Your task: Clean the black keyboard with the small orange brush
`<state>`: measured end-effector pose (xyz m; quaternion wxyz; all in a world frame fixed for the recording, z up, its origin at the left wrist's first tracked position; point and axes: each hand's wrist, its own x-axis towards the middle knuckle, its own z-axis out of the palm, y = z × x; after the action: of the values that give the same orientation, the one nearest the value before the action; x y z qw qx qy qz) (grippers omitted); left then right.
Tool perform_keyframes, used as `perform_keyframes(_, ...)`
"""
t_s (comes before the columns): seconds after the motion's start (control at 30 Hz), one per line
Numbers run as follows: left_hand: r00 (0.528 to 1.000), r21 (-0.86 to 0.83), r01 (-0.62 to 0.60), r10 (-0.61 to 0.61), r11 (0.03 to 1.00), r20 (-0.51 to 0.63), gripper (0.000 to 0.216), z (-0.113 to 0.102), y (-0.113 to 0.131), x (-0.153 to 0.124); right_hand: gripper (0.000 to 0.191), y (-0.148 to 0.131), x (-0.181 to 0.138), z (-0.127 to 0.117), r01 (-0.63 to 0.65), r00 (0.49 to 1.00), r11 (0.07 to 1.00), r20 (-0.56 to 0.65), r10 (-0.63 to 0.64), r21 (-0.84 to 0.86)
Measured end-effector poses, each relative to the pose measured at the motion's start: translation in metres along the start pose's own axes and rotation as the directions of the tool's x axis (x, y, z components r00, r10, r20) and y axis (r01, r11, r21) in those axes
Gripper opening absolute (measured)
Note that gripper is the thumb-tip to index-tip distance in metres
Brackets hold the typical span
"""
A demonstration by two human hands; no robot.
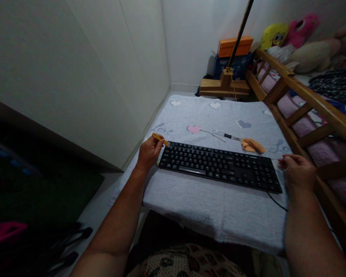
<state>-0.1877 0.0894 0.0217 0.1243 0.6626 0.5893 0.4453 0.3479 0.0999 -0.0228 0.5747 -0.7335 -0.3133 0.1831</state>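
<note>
A black keyboard point(216, 163) lies on the pale blue cloth, slightly slanted. At its top left corner my left hand point(150, 152) pinches a small yellow-orange tool point(157, 136), whose tip is by the corner keys; its exact kind is too small to tell. My right hand point(299, 171) is just off the keyboard's right end with its fingers curled together. Something pale shows by those fingertips, but what it is cannot be made out. Behind the keyboard lie a cotton swab point(219, 137), a wire tool with a black grip point(227, 135) and a crumpled orange cloth point(252, 145).
The heart-patterned cloth point(190, 111) covers the low table. A white cabinet wall point(126, 77) stands left, a wooden bed rail point(305, 88) right. Behind are a wooden stand point(224, 85) and an orange box point(235, 46). The keyboard's cable point(277, 202) runs off right.
</note>
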Motion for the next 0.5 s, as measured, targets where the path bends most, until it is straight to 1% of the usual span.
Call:
perform_keyframes(0.17, 0.999, 0.05, -0.007, 0.005, 0.999, 0.036, 0.029, -0.004, 0.005, -0.004, 0.01, 0.003, 0.0, -0.002, 0.026, 0.999, 1.0, 0.048, -0.025, -0.012)
perform_keyframes(0.3, 0.998, 0.014, 0.005, -0.006, 1.0, 0.067, 0.031, -0.01, 0.013, -0.005, 0.006, 0.002, -0.001, -0.003, 0.022, 0.998, 0.999, 0.056, -0.02, -0.028)
perform_keyframes(0.4, 0.999, -0.014, 0.017, -0.016, 1.0, 0.043, 0.032, -0.012, 0.018, -0.004, 0.007, 0.0, -0.003, -0.002, 0.026, 0.998, 0.999, 0.06, -0.024, -0.03)
perform_keyframes(0.5, 1.0, 0.009, -0.001, 0.001, 1.0, -0.006, 0.03, -0.01, 0.019, -0.003, 0.007, -0.002, -0.004, -0.001, 0.022, 0.998, 1.0, 0.054, -0.021, -0.019)
